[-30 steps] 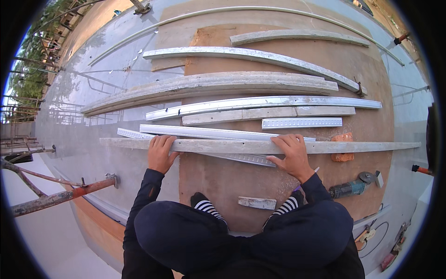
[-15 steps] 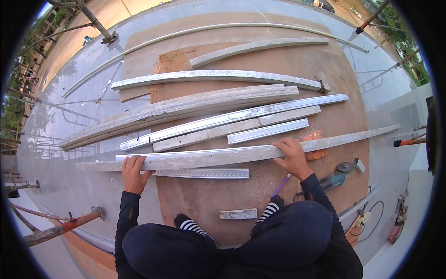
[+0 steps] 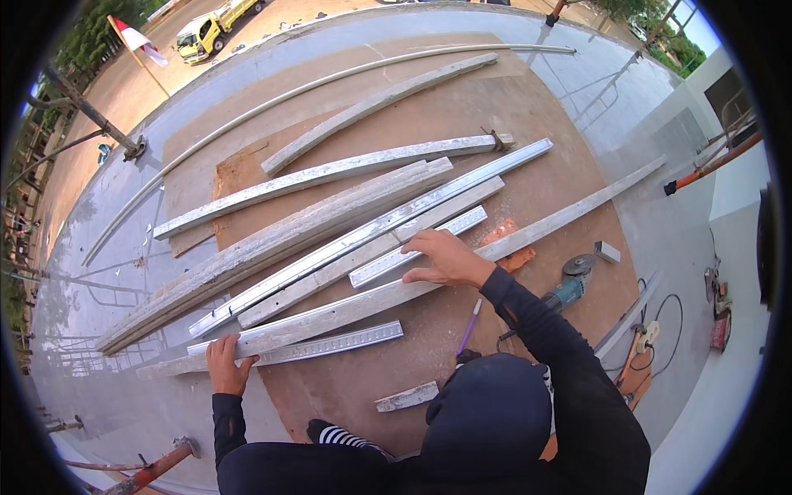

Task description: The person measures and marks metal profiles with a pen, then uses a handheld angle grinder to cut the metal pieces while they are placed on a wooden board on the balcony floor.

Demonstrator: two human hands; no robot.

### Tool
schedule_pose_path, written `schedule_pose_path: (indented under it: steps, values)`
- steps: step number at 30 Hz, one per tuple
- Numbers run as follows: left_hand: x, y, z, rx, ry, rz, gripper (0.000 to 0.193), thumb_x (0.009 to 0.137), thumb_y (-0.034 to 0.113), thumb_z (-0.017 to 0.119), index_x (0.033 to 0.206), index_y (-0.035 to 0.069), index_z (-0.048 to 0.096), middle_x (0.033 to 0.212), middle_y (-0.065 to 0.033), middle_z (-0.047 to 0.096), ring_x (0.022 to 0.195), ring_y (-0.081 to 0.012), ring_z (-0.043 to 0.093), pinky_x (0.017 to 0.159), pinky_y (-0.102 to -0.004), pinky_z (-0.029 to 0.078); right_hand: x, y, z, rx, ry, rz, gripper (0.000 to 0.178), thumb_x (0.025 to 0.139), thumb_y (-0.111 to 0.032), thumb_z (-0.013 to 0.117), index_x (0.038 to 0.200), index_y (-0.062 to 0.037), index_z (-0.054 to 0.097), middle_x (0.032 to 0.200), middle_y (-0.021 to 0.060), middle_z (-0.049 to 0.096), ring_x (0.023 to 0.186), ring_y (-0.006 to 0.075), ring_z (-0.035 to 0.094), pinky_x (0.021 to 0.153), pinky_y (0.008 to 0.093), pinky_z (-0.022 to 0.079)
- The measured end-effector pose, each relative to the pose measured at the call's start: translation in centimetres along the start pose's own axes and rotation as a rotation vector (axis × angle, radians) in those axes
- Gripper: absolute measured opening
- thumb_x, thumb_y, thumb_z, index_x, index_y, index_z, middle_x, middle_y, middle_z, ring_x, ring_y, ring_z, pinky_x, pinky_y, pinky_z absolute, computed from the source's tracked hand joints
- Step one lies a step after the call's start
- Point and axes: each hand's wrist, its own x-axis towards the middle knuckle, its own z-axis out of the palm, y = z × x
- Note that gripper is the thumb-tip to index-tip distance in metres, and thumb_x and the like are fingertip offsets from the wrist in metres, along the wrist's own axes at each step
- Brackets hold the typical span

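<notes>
On the brown plywood sheet [image 3: 528,124] laid over a grey concrete slab [image 3: 132,247], seen from the head camera, a crouching person handles a long pale metal channel [image 3: 371,301] that runs diagonally from low on the left up toward the right edge of the sheet. The left hand [image 3: 227,363] curls over the channel's near edge close to its lower end, fingers wrapped on top, thumb hidden beneath. The right hand [image 3: 445,257] lies flat and spread on the channel farther along, fingers pressed down on its upper face. Compared with a second ago, the channel lay nearly level across the view with both hands gripping it evenly in front of the knees; half a second ago it had begun to tilt, and now it slants steeply, though much of that may come from the head turning left. The right hand has slid farther up and outward along the piece, so the hands are wider apart, which suggests the piece is being shifted or lined up along its length. Just beside it lie a shorter perforated strip [image 3: 330,345], several more channels [image 3: 363,235] and weathered timber lengths [image 3: 272,239]. An angle grinder [image 3: 565,285] rests near the right forearm, with a purple pencil [image 3: 469,326] just below.
</notes>
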Motion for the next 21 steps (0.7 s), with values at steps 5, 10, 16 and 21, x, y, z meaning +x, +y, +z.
schedule_pose_path:
  steps: [5,10,16,21]
  values:
    - [0.5,2.1,-1.8,0.001,0.003,0.037,0.062,0.065,0.034,0.084,0.115,0.006,0.06,0.114,-0.0119,0.06,0.111,-0.0337,0.053,0.102,-0.0487,0.035,8.5,-0.2,2.0,-0.213,0.329,-0.229,0.056,0.078,-0.033,0.076,0.125,-0.0099,0.057,0.117,0.0115,0.058,0.114,0.0295,0.053,0.099,0.0456,0.038]
    - [0.1,0.9,-5.2,0.054,0.066,0.0,0.053,0.074,0.037,0.08,0.114,0.007,0.061,0.114,-0.0109,0.061,0.111,-0.0322,0.054,0.102,-0.0483,0.035,14.3,0.9,4.3,-0.432,0.256,-0.195,0.061,0.079,-0.042,0.073,0.129,-0.0109,0.055,0.118,0.0134,0.058,0.119,0.0293,0.052,0.106,0.0512,0.034]
    - [-2.3,-0.1,-6.2,0.076,0.118,-0.068,0.046,0.077,0.034,0.078,0.111,0.007,0.063,0.109,-0.0111,0.063,0.108,-0.0319,0.056,0.096,-0.0459,0.039,16.0,0.5,4.9,-0.283,0.289,-0.285,0.044,0.075,-0.036,0.075,0.103,-0.0036,0.064,0.099,0.0128,0.06,0.1,0.0304,0.057,0.086,0.0442,0.045]
    - [-1.7,-0.7,-4.0,-0.123,0.191,-0.274,0.043,0.082,0.037,0.075,0.108,0.005,0.064,0.106,-0.0099,0.065,0.105,-0.0299,0.059,0.086,-0.041,0.047,12.8,-2.2,1.6,-0.228,0.292,-0.308,0.04,0.076,-0.034,0.075,0.096,-0.0015,0.064,0.094,0.014,0.058,0.096,0.0316,0.056,0.08,0.0401,0.047]
